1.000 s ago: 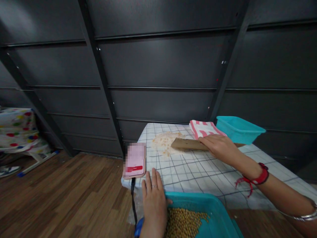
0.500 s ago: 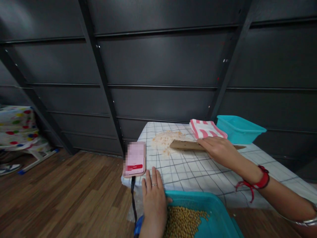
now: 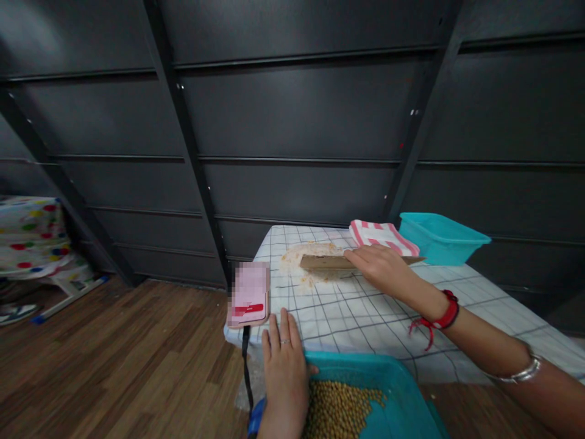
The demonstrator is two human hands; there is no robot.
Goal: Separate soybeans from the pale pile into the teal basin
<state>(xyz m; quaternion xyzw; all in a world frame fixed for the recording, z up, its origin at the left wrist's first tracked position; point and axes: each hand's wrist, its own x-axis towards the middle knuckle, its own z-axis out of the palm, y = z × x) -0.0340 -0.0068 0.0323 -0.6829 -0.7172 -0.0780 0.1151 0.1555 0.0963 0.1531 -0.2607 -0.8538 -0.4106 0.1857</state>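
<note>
My right hand grips a long strip of brown cardboard held on edge over the checked tablecloth. The strip's left end cuts across a pale pile of husks or crumbs at the far side of the table. My left hand lies flat, fingers stretched out, on the near left rim of a teal tray filled with yellowish beans. A red thread band and a metal bangle are on my right arm.
A pink phone lies at the table's left edge, with a dark strap hanging below it. A folded red-and-white striped cloth and a second teal tub stand at the back. Dark metal wall panels rise behind; wooden floor and spotted fabric lie to the left.
My right hand has slid the cardboard strip to the left, and its end has moved into the pale pile. My left hand has stayed on the tray rim.
</note>
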